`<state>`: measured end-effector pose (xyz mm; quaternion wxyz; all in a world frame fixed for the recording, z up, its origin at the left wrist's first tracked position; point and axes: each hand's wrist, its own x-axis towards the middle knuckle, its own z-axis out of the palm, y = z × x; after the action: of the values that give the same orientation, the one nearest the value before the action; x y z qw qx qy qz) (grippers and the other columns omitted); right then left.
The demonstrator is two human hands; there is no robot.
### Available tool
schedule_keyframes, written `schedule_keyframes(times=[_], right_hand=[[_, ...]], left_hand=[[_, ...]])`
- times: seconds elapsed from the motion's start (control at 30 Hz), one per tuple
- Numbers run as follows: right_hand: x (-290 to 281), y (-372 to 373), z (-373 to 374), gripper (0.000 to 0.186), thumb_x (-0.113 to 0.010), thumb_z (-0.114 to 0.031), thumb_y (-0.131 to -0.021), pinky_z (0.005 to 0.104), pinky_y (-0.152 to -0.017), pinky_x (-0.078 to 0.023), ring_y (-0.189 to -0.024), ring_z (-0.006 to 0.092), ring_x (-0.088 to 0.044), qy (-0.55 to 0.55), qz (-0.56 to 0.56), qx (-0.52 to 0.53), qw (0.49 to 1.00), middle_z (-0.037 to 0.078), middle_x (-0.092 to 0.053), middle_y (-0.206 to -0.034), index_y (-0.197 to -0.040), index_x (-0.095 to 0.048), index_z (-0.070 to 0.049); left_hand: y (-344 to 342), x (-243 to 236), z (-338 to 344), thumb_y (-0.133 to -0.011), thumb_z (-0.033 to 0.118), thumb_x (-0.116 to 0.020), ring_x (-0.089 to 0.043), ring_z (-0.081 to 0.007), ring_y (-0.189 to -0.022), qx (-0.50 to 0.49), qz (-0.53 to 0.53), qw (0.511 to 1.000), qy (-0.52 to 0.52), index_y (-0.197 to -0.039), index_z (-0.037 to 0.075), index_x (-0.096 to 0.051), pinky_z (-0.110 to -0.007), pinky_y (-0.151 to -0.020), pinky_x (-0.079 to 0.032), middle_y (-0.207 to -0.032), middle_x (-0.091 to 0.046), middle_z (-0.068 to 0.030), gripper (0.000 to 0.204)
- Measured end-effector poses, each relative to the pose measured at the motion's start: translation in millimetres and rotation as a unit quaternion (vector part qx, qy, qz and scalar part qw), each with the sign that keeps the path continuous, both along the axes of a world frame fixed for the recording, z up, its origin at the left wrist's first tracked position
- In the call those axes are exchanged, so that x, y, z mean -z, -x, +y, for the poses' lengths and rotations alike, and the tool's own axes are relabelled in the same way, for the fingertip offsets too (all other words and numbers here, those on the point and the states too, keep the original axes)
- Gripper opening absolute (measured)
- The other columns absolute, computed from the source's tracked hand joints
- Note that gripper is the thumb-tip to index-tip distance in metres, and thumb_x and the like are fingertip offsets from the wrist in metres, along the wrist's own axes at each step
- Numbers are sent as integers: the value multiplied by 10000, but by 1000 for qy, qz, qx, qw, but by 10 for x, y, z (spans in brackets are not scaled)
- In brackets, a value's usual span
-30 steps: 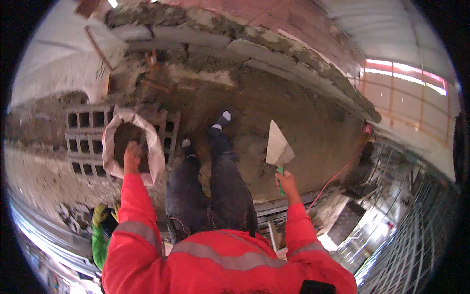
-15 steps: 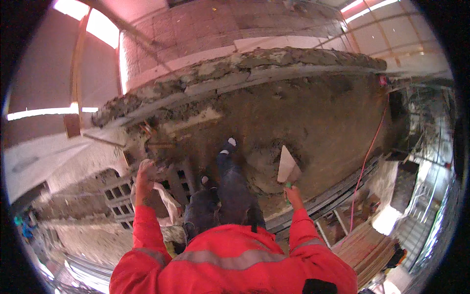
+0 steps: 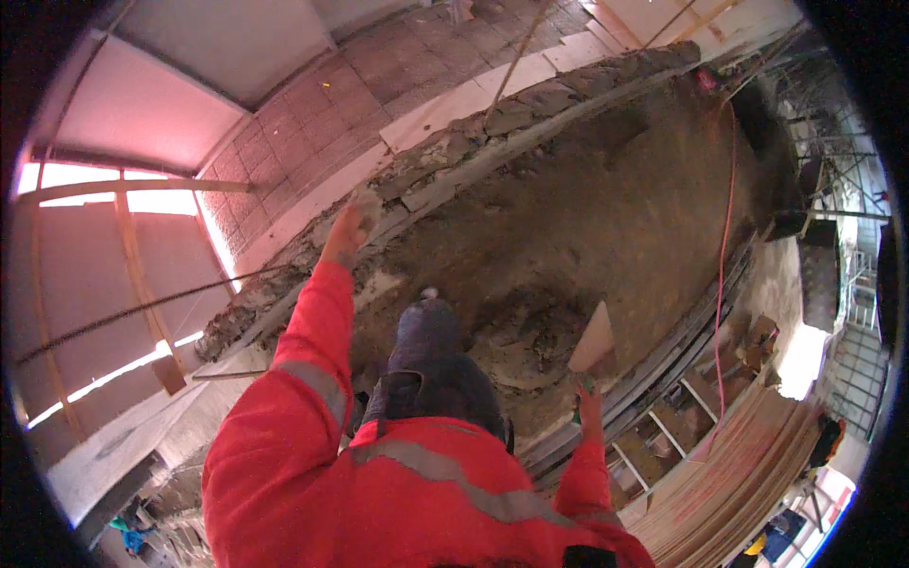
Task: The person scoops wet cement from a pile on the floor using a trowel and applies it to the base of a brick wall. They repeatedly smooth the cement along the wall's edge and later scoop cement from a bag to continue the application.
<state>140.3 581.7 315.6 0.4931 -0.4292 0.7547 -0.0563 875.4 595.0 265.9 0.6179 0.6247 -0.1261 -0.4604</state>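
Note:
In my right hand (image 3: 590, 414) is a trowel (image 3: 594, 341), its pale pointed blade aimed away from me and my fingers closed round the green handle. Left of the blade, a dark patch of wet mortar (image 3: 530, 331) lies in a shallow heap on the floor. My left hand (image 3: 348, 233) stretches forward to the low wall (image 3: 454, 151), whose top is covered with rough grey mortar. Its fingers look extended, over or against the wall's near-left part; contact is unclear. The fingertips are blurred and greyish.
A red cord (image 3: 727, 246) runs down the right side. Long dark bars (image 3: 663, 355) lie at the right, beside a ladder-like frame (image 3: 668, 421) and stacked boards (image 3: 729, 483). Wooden posts (image 3: 137, 256) stand beyond the wall at left. A thin rod (image 3: 142, 317) crosses there.
My left arm has swung forward from beside the hollow blocks to the low wall. My body has turned and leaned left. The trowel stays in my right hand.

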Motion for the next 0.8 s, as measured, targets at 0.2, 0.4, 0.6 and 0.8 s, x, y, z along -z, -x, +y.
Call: schedule_keyframes(times=[0.2,0.4,0.6,0.8], right_hand=[[-142,346,191,163,-595,-197,-837,294,-423,-421,-466,131,-483,-56,38,170,983,21,-501,-634,-956,-566,-89],[-640,368,96,171,-586,-198,-826,303,-446,-441,-476,144,-494,-89,105,193,972,44,-524,-636,-970,-595,-107],[-526,589,-479,247,-579,-329,-861,284,-478,-452,-500,137,-514,-173,71,222,957,17,-547,-672,-920,-574,-90],[-529,504,-1151,197,-608,-296,-855,259,-453,-418,-527,97,-496,-191,108,177,959,-16,-513,-684,-923,-592,-112]], left_hand=[[-530,945,-1886,-870,340,-549,-592,-167,-727,160,-387,891,175,-1053,89,-610,-362,-599,-457,-885,-624,-27,316],[-174,1266,-3363,-858,294,-570,-584,-180,-695,151,-202,957,-142,-1022,52,-611,-383,-549,-435,-795,-600,-36,295],[-177,1045,-4725,-857,274,-566,-568,-193,-667,221,-191,952,-96,-1015,53,-618,-380,-540,-428,-769,-589,-43,277],[-454,1152,-4381,-819,246,-587,-573,-219,-725,198,-269,933,-131,-1040,54,-613,-367,-612,-438,-824,-598,-70,294]])
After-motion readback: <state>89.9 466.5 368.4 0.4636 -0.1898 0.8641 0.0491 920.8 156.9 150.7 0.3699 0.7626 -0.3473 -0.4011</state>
